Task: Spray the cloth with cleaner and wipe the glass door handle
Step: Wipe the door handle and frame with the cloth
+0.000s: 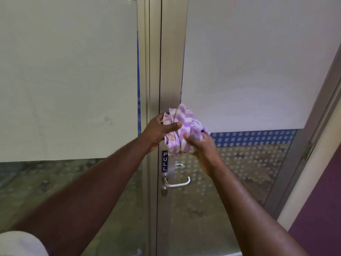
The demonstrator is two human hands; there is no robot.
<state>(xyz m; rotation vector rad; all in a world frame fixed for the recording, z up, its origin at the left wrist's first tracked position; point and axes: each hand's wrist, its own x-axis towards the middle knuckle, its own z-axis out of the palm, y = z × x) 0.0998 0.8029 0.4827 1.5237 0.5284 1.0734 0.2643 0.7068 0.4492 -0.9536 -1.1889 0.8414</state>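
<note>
Cloth (181,129), purple/white chevron, bunched up btwn both hands at chest height, just in front of the metal door stile (170,71). No spray bottle in view, so can't tell whether cleaner has gone on; looks to me like the prep step, gathering cloth into a pad before wiping.

Left hand (158,131): fingers curled around the cloth's left side, thumb laid across the front. Right hand (202,145): closed on the lower right of the bundle from below, palm partly up. Both arms extended fwd, forearms converging on the cloth.

Lever handle (178,182), brushed metal, sits on the same stile well below the hands, just under the PULL sign (164,161); keyhole cylinder (164,191) below it. Nothing touching the handle yet.

Next move, as I judge it: drop one hand w/ the cloth down to the lever, wrap the pad round the bar, and rub along its length incl. the bend at its end.
</note>
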